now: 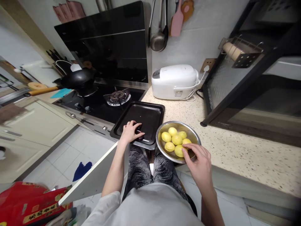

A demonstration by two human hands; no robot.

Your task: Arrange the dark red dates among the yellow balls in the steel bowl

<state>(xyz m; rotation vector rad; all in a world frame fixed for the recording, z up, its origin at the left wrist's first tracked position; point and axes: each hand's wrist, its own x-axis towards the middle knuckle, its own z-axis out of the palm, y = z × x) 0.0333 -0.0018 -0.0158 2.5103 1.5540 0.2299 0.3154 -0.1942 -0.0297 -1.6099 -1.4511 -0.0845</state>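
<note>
A steel bowl (pixel 199 135) holding several yellow lemons (pixel 176 139) stands at the counter's front edge. My right hand (pixel 198 158) reaches over its right rim, thumb and fingers closed about the nearest lemon (pixel 179 151). To the left lies a black baking tray (pixel 150 114), partly over the stove's edge. Over the tray's front left part is my left hand (pixel 130 131), its thumb and fingers apart. A small dark reddish patch shows on the tray by the thumb; whether it is a thing or a reflection is unclear.
Behind the tray is a gas burner (pixel 118 96), with a black wok (pixel 78 78) farther left. A white rice cooker (pixel 176 82) stands behind the bowl, and a dark rack (pixel 225 84) at right. A cabinet door (pixel 94 175) hangs open. Another person's blurred hand (pixel 11 113) shows at far left.
</note>
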